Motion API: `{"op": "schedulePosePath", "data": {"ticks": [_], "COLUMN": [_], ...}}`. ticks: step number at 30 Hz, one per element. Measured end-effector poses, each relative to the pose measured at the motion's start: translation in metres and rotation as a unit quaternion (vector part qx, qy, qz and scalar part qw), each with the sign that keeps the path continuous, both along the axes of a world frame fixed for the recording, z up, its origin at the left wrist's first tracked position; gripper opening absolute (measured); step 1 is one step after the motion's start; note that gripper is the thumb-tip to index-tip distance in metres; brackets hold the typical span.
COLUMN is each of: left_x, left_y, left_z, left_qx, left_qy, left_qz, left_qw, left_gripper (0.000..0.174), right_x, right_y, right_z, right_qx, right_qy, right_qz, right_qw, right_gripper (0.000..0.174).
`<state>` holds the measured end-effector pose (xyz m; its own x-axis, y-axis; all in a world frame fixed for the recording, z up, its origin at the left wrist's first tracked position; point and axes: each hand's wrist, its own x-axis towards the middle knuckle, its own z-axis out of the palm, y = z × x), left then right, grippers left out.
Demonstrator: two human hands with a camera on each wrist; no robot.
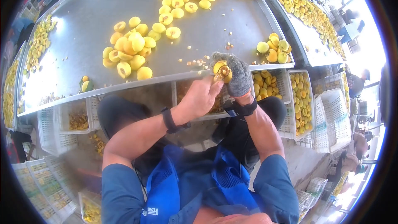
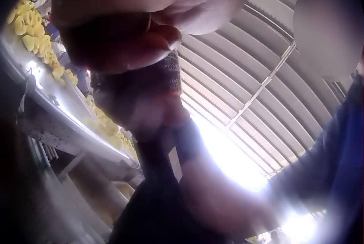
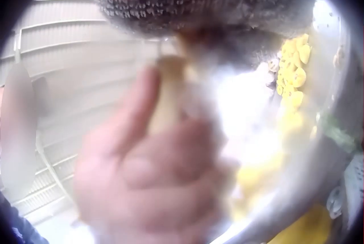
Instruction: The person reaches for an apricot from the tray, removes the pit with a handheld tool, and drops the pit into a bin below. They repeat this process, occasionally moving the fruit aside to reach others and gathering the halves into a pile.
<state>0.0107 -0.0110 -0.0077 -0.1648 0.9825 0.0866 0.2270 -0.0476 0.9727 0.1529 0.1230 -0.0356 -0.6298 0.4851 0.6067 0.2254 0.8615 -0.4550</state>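
Over the table's near edge, my gloved right hand (image 1: 239,75) grips a halved yellow fruit (image 1: 224,71) with a brown centre facing up. My bare left hand (image 1: 200,96) touches the fruit from the left, fingers curled. In the right wrist view the left hand (image 3: 153,181) pinches a tan, handle-like piece (image 3: 167,93), blurred, below the grey glove of the right hand (image 3: 199,8). Dark curled fingers of the left hand (image 2: 122,34) fill the top of the left wrist view, hiding what they hold.
A metal table (image 1: 103,12) bears a pile of yellow fruit (image 1: 134,43), more fruit at the back, a small group (image 1: 273,49) at right and scattered pits (image 1: 198,63). Crates of fruit (image 1: 302,99) stand below the edge; other people work at both sides.
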Motion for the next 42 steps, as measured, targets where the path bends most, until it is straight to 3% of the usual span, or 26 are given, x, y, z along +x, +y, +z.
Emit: {"op": "schedulePosePath", "data": {"ticks": [1,7,10,13,16,20,23,25,28,30,32,34,35,37,40,41,42], "left_x": [0.0,-0.003,0.001,0.004,0.008,0.011,0.011,0.01,0.011,0.009,0.002,-0.003,-0.005,-0.012,-0.022,-0.025,-0.028], "left_y": [-0.001,-0.004,-0.007,-0.007,-0.007,-0.005,-0.002,-0.005,-0.007,-0.007,-0.006,-0.004,-0.004,-0.002,-0.002,-0.002,-0.002], "left_z": [0.001,0.003,0.0,-0.004,-0.011,-0.016,-0.032,-0.012,-0.005,-0.003,0.005,0.014,0.017,0.02,0.021,0.021,0.021], "left_qx": [-0.009,-0.056,-0.064,-0.069,-0.067,-0.06,-0.003,-0.112,-0.193,-0.216,-0.237,-0.256,-0.265,-0.277,-0.273,-0.27,-0.271], "left_qy": [0.0,0.011,0.005,-0.006,0.021,0.059,0.091,-0.041,-0.198,-0.255,-0.281,-0.286,-0.289,-0.315,-0.365,-0.383,-0.39], "left_qz": [-0.004,-0.055,-0.061,-0.063,-0.059,-0.049,-0.047,-0.089,-0.12,-0.128,-0.133,-0.126,-0.122,-0.113,-0.11,-0.111,-0.118], "left_qw": [1.0,0.997,0.996,0.996,0.996,0.995,0.995,0.989,0.954,0.934,0.92,0.915,0.912,0.901,0.883,0.876,0.872], "left_gripper": [0.034,0.038,0.04,0.04,0.041,0.043,0.043,0.043,0.042,0.042,0.042,0.043,0.043,0.042,0.042,0.042,0.042], "right_x": [0.0,0.004,0.007,0.009,0.01,0.015,0.017,0.018,0.011,0.01,0.011,0.011,0.01,0.006,0.008,0.01,0.01], "right_y": [0.0,0.012,0.025,0.021,0.023,0.028,0.032,0.035,0.03,0.027,0.028,0.035,0.035,0.027,0.01,0.002,0.001], "right_z": [0.004,0.043,0.039,0.046,0.032,0.033,0.023,0.018,0.026,0.028,0.027,0.021,0.018,0.012,0.029,0.042,0.04], "right_qx": [0.043,-0.033,0.021,0.028,-0.171,-0.128,-0.039,0.043,-0.018,-0.14,-0.117,0.052,-0.078,-0.333,-0.421,-0.45,-0.427], "right_qy": [-0.004,-0.058,-0.096,-0.1,-0.093,-0.247,-0.23,-0.195,-0.161,-0.174,-0.165,-0.13,-0.091,-0.011,0.04,-0.034,-0.028], "right_qz": [-0.003,0.115,0.17,0.164,0.156,0.112,0.136,0.165,0.164,0.13,0.127,0.151,0.147,0.136,0.137,0.127,0.126], "right_qw": [0.999,0.991,0.98,0.981,0.968,0.954,0.963,0.966,0.973,0.966,0.971,0.979,0.982,0.933,0.896,0.883,0.895], "right_gripper": [0.043,0.033,0.033,0.025,0.019,0.035,0.035,0.035,0.026,0.03,0.031,0.031,0.032,0.036,0.046,0.055,0.057]}}
